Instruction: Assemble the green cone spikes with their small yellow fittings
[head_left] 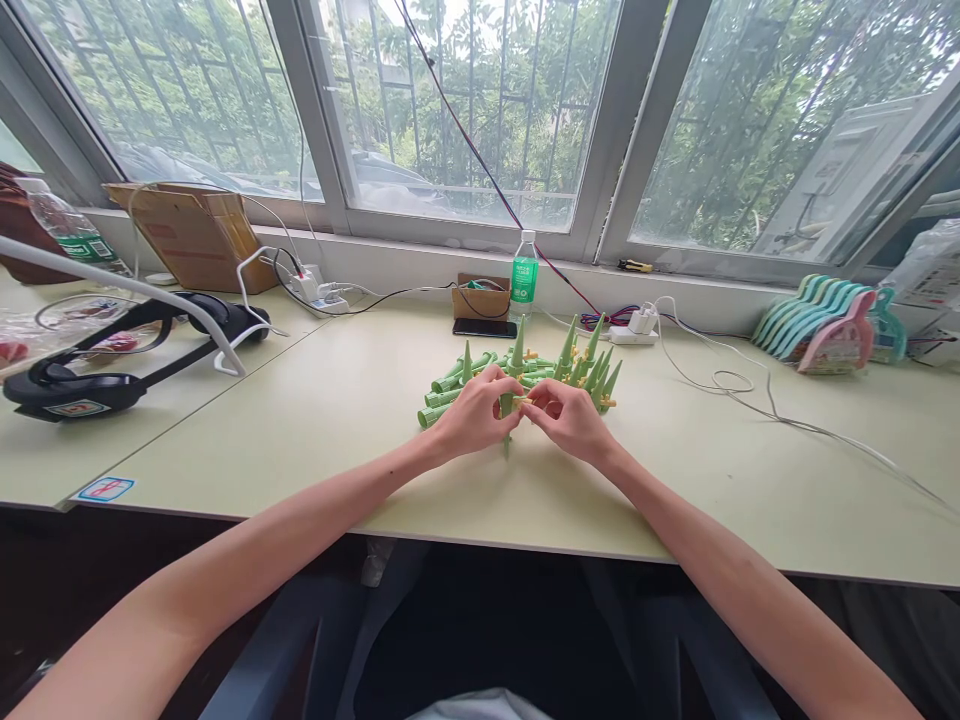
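My left hand (472, 413) is closed around a slim green plastic piece (506, 404), whose pointed end sticks out below the fingers. From the right, my right hand (571, 418) meets it, pinching a small yellow part (523, 401) against its side; the fingertips partly cover the contact. Just behind the hands lies a cluster of similar parts. Green tubes (433, 413) lie flat on the left of it, and green cones (568, 350) with yellow bits at their bases stand or lean on the right.
A phone (484, 328), a small cardboard box (480, 300) and a bottle (524, 275) stand behind the parts. A black headset (82, 380) lies at left. Pastel hangers (817, 325) are at right. White cables (772, 410) cross the table (300, 440) near a power strip (634, 334).
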